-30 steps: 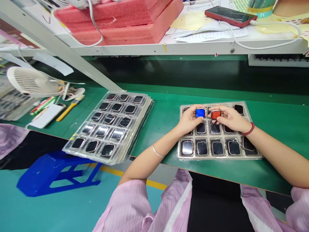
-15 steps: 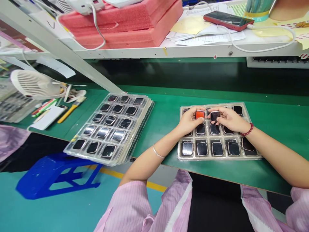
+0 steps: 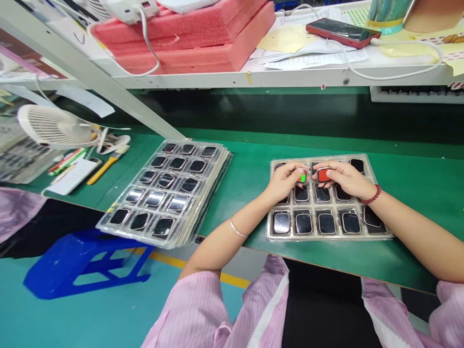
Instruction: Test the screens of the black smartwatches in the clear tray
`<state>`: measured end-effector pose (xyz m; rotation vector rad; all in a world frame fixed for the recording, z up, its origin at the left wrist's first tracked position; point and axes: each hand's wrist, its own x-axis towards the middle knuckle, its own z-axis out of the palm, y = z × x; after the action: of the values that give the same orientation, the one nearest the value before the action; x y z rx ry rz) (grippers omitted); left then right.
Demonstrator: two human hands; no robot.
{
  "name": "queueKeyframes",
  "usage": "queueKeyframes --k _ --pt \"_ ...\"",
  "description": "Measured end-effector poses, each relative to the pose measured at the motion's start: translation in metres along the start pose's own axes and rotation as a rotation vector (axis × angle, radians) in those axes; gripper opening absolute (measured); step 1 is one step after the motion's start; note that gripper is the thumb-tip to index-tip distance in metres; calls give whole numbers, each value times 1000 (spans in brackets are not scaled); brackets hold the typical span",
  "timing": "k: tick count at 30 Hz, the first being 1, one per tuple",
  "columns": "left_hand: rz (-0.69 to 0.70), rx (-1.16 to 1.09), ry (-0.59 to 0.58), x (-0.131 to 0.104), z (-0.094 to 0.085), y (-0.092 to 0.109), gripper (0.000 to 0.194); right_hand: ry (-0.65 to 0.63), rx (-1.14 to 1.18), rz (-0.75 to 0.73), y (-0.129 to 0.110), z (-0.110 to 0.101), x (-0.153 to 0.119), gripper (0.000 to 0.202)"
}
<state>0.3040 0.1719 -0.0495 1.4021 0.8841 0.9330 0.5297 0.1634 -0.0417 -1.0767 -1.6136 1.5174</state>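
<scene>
In my left hand (image 3: pixel 284 181) is a smartwatch case (image 3: pixel 303 177) without a strap, its screen lit partly green, with my thumb on the glass. My right hand (image 3: pixel 344 178) grips a second strapless smartwatch (image 3: pixel 321 175) whose screen glows red, the thumb lying over its edge. Both watches are side by side, just above a clear plastic tray (image 3: pixel 290 238). Rows of dark-screened watches, such as one in the front row (image 3: pixel 303 223), sit in the tray's pockets. My hands hide part of its back row.
Left of me stands a stack of trays (image 3: pixel 165 186) holding more watches. Beyond it are a brush (image 3: pixel 108 164) and a small white fan (image 3: pixel 54 126). A shelf overhead carries red foam blocks (image 3: pixel 188 41) and a phone (image 3: pixel 342 32). A blue stool (image 3: pixel 83 263) is on the floor.
The left watch's screen has gone from red-orange to showing green, and my left thumb has moved onto it. The right watch's screen has turned from dark to red, with my thumb on it.
</scene>
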Motion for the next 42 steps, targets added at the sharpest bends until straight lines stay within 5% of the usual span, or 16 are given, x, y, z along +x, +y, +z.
queueKeyframes --k 24,42 --pt "8 -9 -71 0 -1 -9 34 -25 -40 -46 -2 2 -2 18" --pt "72 45 -40 2 -3 -14 37 11 -40 -78 5 0 0 35"
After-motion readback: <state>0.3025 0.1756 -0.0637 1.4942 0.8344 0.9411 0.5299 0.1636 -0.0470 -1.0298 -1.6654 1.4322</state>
